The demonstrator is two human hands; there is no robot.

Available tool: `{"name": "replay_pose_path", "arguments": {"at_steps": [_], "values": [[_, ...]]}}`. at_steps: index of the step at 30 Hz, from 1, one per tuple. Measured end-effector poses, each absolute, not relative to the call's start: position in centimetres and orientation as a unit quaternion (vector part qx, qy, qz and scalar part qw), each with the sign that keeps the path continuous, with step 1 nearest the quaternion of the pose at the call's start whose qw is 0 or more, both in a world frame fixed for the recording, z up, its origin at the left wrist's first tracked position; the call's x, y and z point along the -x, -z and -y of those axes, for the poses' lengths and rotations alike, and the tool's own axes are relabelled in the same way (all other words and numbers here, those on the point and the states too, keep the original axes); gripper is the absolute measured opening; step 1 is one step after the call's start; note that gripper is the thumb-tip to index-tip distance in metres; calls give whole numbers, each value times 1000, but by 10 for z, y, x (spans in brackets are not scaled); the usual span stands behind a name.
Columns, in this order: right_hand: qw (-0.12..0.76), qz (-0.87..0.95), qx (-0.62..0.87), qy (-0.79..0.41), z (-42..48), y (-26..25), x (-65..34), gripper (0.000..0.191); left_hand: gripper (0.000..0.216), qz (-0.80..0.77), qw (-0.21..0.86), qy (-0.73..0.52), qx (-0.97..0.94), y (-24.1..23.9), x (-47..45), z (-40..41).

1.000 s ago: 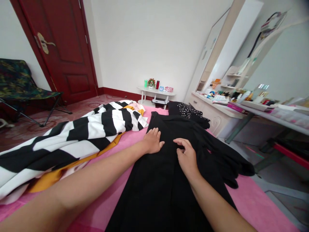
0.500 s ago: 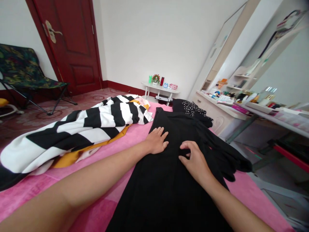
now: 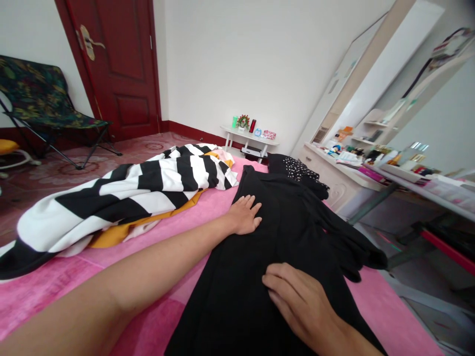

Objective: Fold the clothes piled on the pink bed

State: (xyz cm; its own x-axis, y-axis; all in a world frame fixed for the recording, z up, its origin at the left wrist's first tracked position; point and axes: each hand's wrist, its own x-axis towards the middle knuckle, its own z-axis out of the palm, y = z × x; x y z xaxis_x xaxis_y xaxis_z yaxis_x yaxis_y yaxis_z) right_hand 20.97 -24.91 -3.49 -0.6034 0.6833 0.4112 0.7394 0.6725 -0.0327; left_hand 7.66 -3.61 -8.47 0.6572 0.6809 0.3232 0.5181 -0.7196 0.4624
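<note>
A long black garment (image 3: pixel 282 232) lies spread lengthwise on the pink bed cover (image 3: pixel 178 227). My left hand (image 3: pixel 245 216) rests flat on the garment's left edge, fingers stretched out and slightly apart. My right hand (image 3: pixel 297 299) lies flat on the black cloth nearer to me, fingers extended toward the left, holding nothing. A black sleeve or fold (image 3: pixel 356 252) trails off toward the bed's right side.
A black-and-white striped cloth (image 3: pixel 141 190) with an orange piece under it lies on the bed's left. A black dotted garment (image 3: pixel 297 170) sits at the far end. A folding chair (image 3: pixel 44 106), red door (image 3: pixel 118 64), small white table (image 3: pixel 248 141) and cluttered desk (image 3: pixel 371 170) surround the bed.
My right hand has slid back along the black garment toward me, its fingers flattening out. My left hand has stayed in place on the cloth. The view has shifted slightly.
</note>
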Motion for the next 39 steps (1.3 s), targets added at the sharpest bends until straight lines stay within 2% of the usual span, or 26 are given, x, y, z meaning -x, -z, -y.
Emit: {"name": "replay_pose_path", "arguments": {"at_steps": [4, 7, 9, 13, 14, 18, 20, 22, 24, 27, 30, 33, 35, 36, 38, 39], "values": [[153, 937, 300, 98, 251, 25, -204, 26, 59, -338, 158, -229, -899, 83, -77, 37], [146, 938, 308, 63, 251, 19, -197, 21, 58, -352, 138, -201, -904, 79, -77, 38], [178, 927, 330, 19, 252, 13, -194, 23, 59, -359, 114, -152, -914, 73, -76, 39], [296, 883, 362, -37, 257, -2, -187, 28, 67, -347, 102, -41, -931, 58, -73, 38], [298, 877, 373, -50, 259, -6, -185, 27, 71, -343, 107, -19, -933, 53, -72, 37], [162, 889, 414, -107, 267, -18, -175, 30, 89, -344, 135, 29, -929, 37, -71, 35], [144, 895, 406, -117, 267, -20, -171, 33, 95, -352, 147, 32, -924, 33, -74, 35], [190, 889, 400, -119, 265, -17, -167, 29, 96, -363, 147, 22, -920, 34, -79, 38], [225, 886, 387, -121, 260, -8, -165, 22, 90, -383, 126, 0, -915, 40, -87, 43], [180, 906, 352, -150, 252, 7, -171, 24, 75, -423, 60, -81, -900, 55, -97, 52], [173, 858, 462, -141, 244, 6, -204, 21, 68, -429, 21, -157, -889, 69, -101, 57], [192, 713, 673, 42, 231, -6, -268, 29, 66, -417, 9, -186, -889, 75, -102, 56], [119, 567, 796, 175, 220, -8, -319, 46, 65, -419, 1, -197, -886, 77, -103, 55], [86, 500, 838, 201, 216, -6, -344, 57, 64, -420, -2, -200, -885, 77, -103, 54], [50, 392, 901, 181, 209, 5, -387, 72, 64, -421, -5, -202, -884, 77, -104, 54], [40, 363, 921, 138, 206, 12, -405, 74, 64, -421, -5, -203, -884, 77, -105, 55]]}}
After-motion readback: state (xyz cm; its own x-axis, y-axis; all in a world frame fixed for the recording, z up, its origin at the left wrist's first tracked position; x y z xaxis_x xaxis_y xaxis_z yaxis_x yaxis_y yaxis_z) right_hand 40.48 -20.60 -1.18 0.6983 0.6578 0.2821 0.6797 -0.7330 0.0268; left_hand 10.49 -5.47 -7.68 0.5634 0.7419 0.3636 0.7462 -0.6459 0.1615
